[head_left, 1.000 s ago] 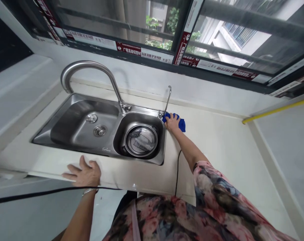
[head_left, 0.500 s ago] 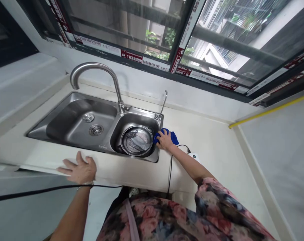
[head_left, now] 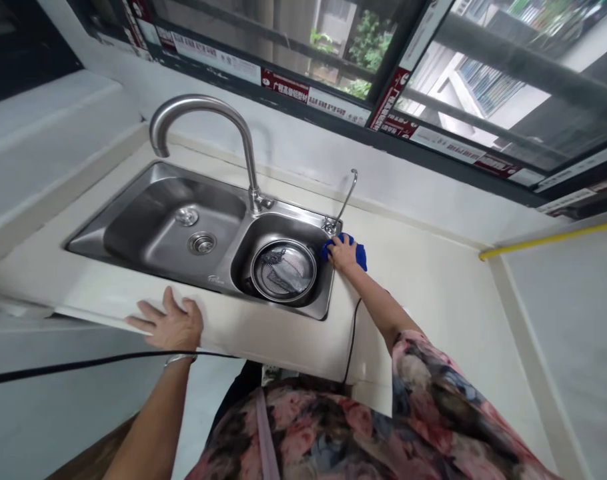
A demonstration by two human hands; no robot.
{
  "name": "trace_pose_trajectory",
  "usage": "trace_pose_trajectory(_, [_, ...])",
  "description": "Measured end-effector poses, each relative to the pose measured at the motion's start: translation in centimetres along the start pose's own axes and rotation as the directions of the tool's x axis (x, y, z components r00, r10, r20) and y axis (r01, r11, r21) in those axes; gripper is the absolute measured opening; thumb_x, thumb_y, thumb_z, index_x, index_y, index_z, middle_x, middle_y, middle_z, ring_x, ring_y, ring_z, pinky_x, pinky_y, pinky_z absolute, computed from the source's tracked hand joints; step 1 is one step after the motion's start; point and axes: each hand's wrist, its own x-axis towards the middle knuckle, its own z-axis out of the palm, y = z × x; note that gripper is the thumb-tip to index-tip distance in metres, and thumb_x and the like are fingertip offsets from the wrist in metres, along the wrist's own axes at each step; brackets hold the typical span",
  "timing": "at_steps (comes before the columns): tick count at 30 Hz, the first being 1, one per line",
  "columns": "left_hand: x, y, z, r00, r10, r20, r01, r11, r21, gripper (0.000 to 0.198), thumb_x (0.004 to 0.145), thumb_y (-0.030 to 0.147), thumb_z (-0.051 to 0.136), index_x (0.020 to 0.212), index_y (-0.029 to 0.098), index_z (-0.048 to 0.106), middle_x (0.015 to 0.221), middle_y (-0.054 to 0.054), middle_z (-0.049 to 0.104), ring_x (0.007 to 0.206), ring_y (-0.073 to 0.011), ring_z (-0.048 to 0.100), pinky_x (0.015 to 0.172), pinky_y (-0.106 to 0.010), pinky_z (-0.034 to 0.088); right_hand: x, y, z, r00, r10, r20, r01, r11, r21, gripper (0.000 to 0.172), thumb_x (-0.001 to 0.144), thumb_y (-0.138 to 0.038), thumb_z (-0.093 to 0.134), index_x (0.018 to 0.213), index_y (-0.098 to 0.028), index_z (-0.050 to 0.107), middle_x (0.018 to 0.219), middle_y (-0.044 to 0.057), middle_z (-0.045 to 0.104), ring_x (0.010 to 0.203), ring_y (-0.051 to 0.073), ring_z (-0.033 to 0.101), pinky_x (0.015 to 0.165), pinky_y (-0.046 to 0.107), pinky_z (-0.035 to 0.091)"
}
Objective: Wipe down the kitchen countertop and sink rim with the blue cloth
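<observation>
My right hand (head_left: 344,255) presses a blue cloth (head_left: 361,257) onto the right rim of the steel double sink (head_left: 328,293), its fingers bent over the fabric. Part of the cloth spreads onto the counter beyond the hand. My left hand (head_left: 176,323) rests with fingers spread on the front edge of the pale countertop (head_left: 273,333), left of centre and holding nothing. Inside the right basin sits a round metal pot (head_left: 253,267) with a perforated insert and a crumpled clear plastic piece (head_left: 288,275).
A tall curved faucet (head_left: 248,147) rises behind the divider, and a thin spout (head_left: 348,193) stands at the back right corner. One black cable (head_left: 353,340) hangs over the counter's front; another (head_left: 83,363) crosses above my left wrist. A yellow pipe (head_left: 548,240) runs along the right wall.
My right hand has slid the blue cloth a little toward the sink's back right corner. My left hand keeps its place on the counter edge. The camera view has shifted slightly.
</observation>
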Motion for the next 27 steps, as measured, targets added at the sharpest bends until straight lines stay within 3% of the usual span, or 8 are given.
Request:
trace_pose_trajectory(3, [0.0, -0.1, 0.6, 0.996, -0.008, -0.088, 0.009, 1.000, 0.007, 0.062, 0.104, 0.041, 0.048, 0.162, 0.020, 0.050, 0.176, -0.027, 0.019, 0.161, -0.0583, 0.008, 0.113, -0.085, 0.032, 2.3, -0.7, 0.5, 1.000, 0.015, -0.023, -0.016, 0.999, -0.031, 0.047, 0.099, -0.023, 0.046, 0.135, -0.031, 0.076, 0.161, 0.012, 0.052, 0.151, 0.050, 0.029, 0.114, 0.079, 0.030])
trace_pose_trajectory(6, [0.0, 0.2, 0.2, 0.999, -0.051, -0.012, 0.051, 0.999, 0.004, 0.063, 0.104, 0.042, 0.049, 0.164, 0.021, 0.048, 0.177, -0.026, 0.016, 0.162, -0.0570, 0.005, 0.115, -0.086, 0.029, 3.4, -1.1, 1.0, 0.999, 0.000, -0.034, -0.002, 0.998, -0.064, 0.053, 0.096, -0.020, 0.045, 0.139, -0.030, 0.074, 0.164, 0.013, 0.050, 0.153, 0.051, 0.027, 0.116, 0.083, 0.020])
trace_pose_trajectory(9, [0.0, 0.6, -0.3, 0.997, -0.074, 0.011, 0.074, 0.997, 0.003, 0.063, 0.104, 0.040, 0.051, 0.164, 0.020, 0.047, 0.177, -0.026, 0.015, 0.162, -0.0562, 0.003, 0.117, -0.085, 0.027, 3.2, -0.6, 1.1, 0.998, -0.056, -0.021, 0.054, 0.995, -0.081, 0.049, 0.097, -0.025, 0.047, 0.135, -0.030, 0.076, 0.164, 0.013, 0.050, 0.151, 0.050, 0.029, 0.116, 0.082, 0.021])
trace_pose_trajectory(15, [-0.2, 0.5, -0.2, 0.999, -0.046, -0.008, 0.046, 0.999, -0.016, 0.061, 0.106, 0.037, 0.053, 0.164, 0.020, 0.048, 0.177, -0.026, 0.014, 0.162, -0.0553, 0.002, 0.118, -0.084, 0.027, 0.0, 0.3, 0.9, 0.987, -0.153, 0.044, 0.156, 0.985, -0.071, 0.042, 0.097, -0.035, 0.053, 0.131, -0.031, 0.077, 0.161, 0.008, 0.053, 0.150, 0.046, 0.028, 0.121, 0.077, 0.019])
trace_pose_trajectory(22, [-0.4, 0.1, -0.1, 0.999, 0.038, -0.007, -0.039, 0.998, -0.059, 0.058, 0.110, 0.031, 0.048, 0.163, 0.007, 0.044, 0.175, -0.033, 0.009, 0.157, -0.0640, -0.002, 0.112, -0.088, 0.024, -5.2, -1.4, 1.6, 0.969, -0.238, 0.063, 0.238, 0.971, 0.004, 0.040, 0.096, -0.039, 0.053, 0.124, -0.028, 0.080, 0.156, 0.007, 0.057, 0.150, 0.044, 0.031, 0.125, 0.074, 0.012])
trace_pose_trajectory(27, [-0.3, -0.6, 0.4, 0.998, 0.058, -0.036, -0.060, 0.995, -0.079, 0.057, 0.111, 0.036, 0.049, 0.162, 0.011, 0.046, 0.175, -0.031, 0.012, 0.159, -0.0617, 0.000, 0.113, -0.086, 0.024, -8.7, -1.9, 2.1, 0.926, -0.372, 0.062, 0.369, 0.928, 0.060, 0.039, 0.092, -0.040, 0.056, 0.119, -0.027, 0.081, 0.152, 0.006, 0.062, 0.149, 0.041, 0.035, 0.131, 0.068, 0.003])
